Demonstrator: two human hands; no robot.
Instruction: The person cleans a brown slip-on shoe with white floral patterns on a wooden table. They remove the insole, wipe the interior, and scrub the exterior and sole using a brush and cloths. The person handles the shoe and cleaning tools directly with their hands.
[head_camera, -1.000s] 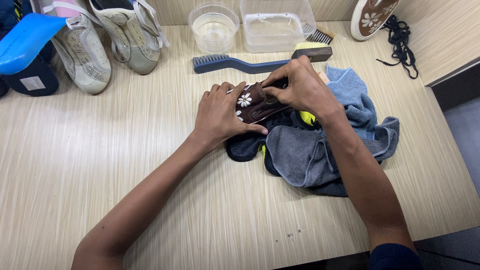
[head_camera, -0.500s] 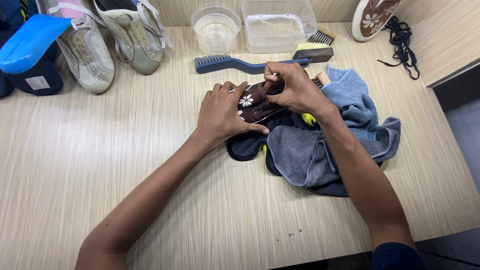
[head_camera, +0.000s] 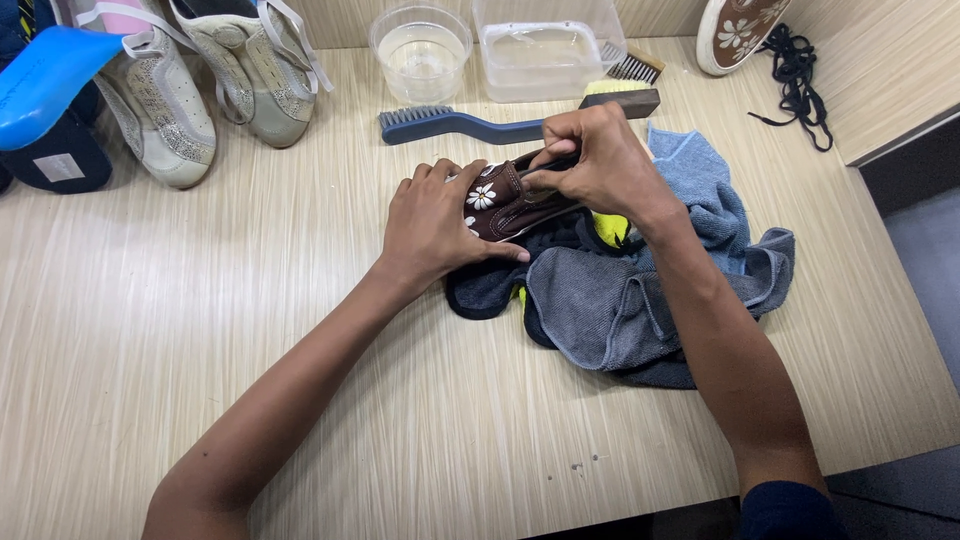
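A small brown shoe with white flower prints lies on its side on a pile of cloths, at the middle of the wooden table. My left hand presses down over its toe end with the thumb along the sole. My right hand is closed on the shoe's rear rim, fingers curled over a dark edge. Whether it also holds a small tool is hidden by the fingers. A grey cloth and a blue cloth lie under and to the right of the shoe.
A blue long-handled brush lies just beyond the hands. Behind it stand a round bowl and a clear box, both holding water. Two pale sneakers sit far left; a matching brown shoe and black laces sit far right.
My right hand has shifted slightly along the shoe's rear rim and the shoe has turned a little. My left hand stays on the toe end.
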